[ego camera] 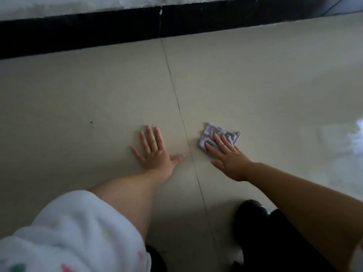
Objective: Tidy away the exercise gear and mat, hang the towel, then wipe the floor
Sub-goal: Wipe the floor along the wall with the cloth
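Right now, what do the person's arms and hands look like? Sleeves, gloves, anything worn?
Both hands are bare: no gloves, rings or watch visible on the left hand or the right hand. The left arm has a loose white short sleeve, fuzzy-looking, with small red and green markings near its lower edge. The right forearm is uncovered; only a sliver of pale fabric shows at the frame's right edge.
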Available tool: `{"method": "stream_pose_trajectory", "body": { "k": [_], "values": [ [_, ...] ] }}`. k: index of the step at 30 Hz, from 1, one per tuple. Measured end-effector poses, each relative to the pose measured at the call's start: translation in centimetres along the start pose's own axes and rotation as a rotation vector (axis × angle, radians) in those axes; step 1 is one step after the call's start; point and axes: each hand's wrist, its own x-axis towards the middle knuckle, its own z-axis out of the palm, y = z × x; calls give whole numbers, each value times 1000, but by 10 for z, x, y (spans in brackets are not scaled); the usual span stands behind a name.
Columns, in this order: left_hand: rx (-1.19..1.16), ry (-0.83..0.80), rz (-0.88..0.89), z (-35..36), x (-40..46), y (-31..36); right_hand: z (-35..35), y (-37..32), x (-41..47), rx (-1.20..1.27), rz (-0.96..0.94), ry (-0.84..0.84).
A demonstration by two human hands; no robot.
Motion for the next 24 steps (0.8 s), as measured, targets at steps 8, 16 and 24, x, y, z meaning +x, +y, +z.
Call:
{"method": "stream_pose_trajectory", "body": {
  "k": [8, 16, 24],
  "values": [
    [12, -28, 16, 0, 1, -4, -4, -11, 3, 10, 8, -51],
    [29, -36, -26, -1, 5, -4, 3, -7, 5, -1, -45, -6],
    [158, 110, -104, -9, -15, 61, -3, 51, 31, -314, -426, 186]
  ]
}}
